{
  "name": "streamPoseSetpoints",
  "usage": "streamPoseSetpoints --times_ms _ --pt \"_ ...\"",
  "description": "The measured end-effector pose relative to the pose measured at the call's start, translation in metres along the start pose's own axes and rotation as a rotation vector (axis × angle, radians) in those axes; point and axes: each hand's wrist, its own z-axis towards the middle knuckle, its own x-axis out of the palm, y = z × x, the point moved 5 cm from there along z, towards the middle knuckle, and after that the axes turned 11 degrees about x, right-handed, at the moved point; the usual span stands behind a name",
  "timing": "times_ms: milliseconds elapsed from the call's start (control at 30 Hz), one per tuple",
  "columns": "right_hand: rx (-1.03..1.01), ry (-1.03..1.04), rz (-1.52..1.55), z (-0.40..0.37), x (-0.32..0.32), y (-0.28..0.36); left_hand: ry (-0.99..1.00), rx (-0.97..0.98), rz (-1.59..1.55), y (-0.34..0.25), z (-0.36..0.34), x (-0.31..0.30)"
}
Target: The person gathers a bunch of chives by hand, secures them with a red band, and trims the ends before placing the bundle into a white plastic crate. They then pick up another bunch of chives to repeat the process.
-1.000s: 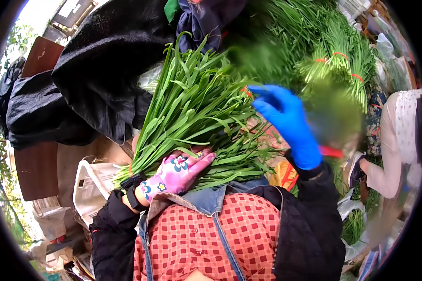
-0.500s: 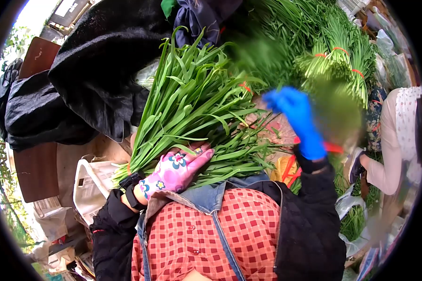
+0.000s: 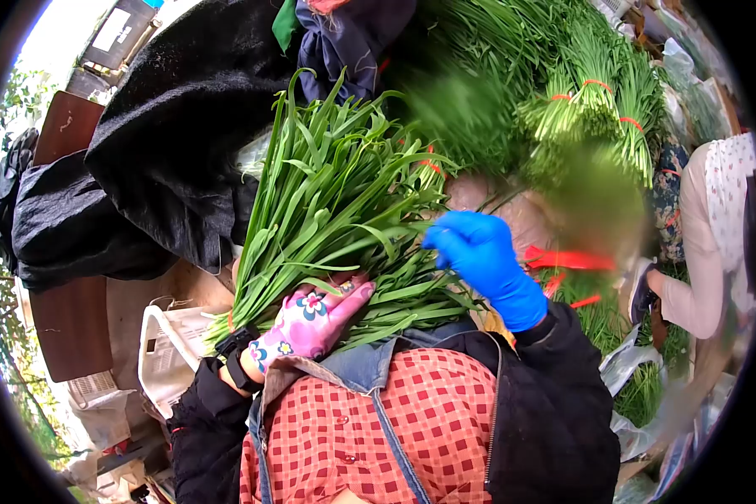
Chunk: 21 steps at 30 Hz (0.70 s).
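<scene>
Long flat green leaves lie in a large bunch in front of my body, with a red band near their lower left end. My left hand, in a pink flowered glove, rests on the lower part of the bunch, thumb and fingers spread around it. My right hand, in a blue glove, hovers just right of the leaves with its fingers curled together; anything between the fingertips is too small to make out. Red strips lie right of my right hand.
Banded bundles of greens are piled at the upper right. Black cloth hangs at the upper left, above a white basket. Another person's leg is at the right edge. A smear blurs part of the view.
My right hand has moved left and down, closer to the leaves. My left hand remains on the bunch. The view has shifted slightly.
</scene>
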Motion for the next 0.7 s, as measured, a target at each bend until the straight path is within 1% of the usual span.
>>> streamPoseSetpoints --times_ms 33,67,100,167,200,233,267,300,367,433,500,533,600,700 --pt "0.000 0.002 -0.004 0.000 -0.011 -0.005 0.012 -0.010 0.002 -0.002 0.000 0.000" --pt "0.170 0.083 0.206 0.002 -0.021 -0.018 0.140 -0.090 0.000 -0.001 -0.003 0.007" --pt "0.341 0.161 0.417 0.003 -0.029 -0.031 0.136 -0.091 -0.002 0.000 -0.002 0.007" --pt "0.339 0.170 0.411 0.003 -0.045 -0.048 -0.002 0.014 0.030 -0.003 -0.001 0.001" --pt "0.349 0.179 0.286 0.002 -0.046 -0.060 0.025 0.009 0.017 -0.002 -0.003 0.002" --pt "0.356 0.186 0.160 0.003 -0.049 -0.067 -0.004 0.015 0.034 -0.004 -0.002 0.000" --pt "0.255 0.171 -0.703 0.004 -0.059 -0.070 -0.013 0.021 0.051 -0.004 0.000 -0.001" --pt "0.254 0.167 -0.705 0.008 -0.061 -0.068 -0.020 0.027 0.068 -0.004 0.000 -0.002" --pt "-0.208 -0.308 -0.731 0.014 -0.075 -0.035 0.017 0.008 0.059 -0.002 -0.002 0.002" --pt "-0.230 -0.300 -0.419 0.040 -0.078 -0.019 -0.027 0.027 0.034 -0.004 -0.001 -0.001" --pt "-0.417 -0.358 -0.453 0.057 -0.067 0.000 -0.021 0.038 0.027 -0.008 0.007 -0.008" --pt "-0.420 -0.361 -0.450 0.065 -0.062 0.005 -0.012 0.032 0.039 -0.008 0.006 -0.006" --pt "-0.604 -0.296 -0.597 0.074 -0.043 0.018 0.005 0.009 0.058 -0.008 0.006 -0.006" --pt "-0.591 -0.242 -0.636 0.085 -0.025 0.015 -0.017 0.031 0.084 -0.007 0.004 -0.005"
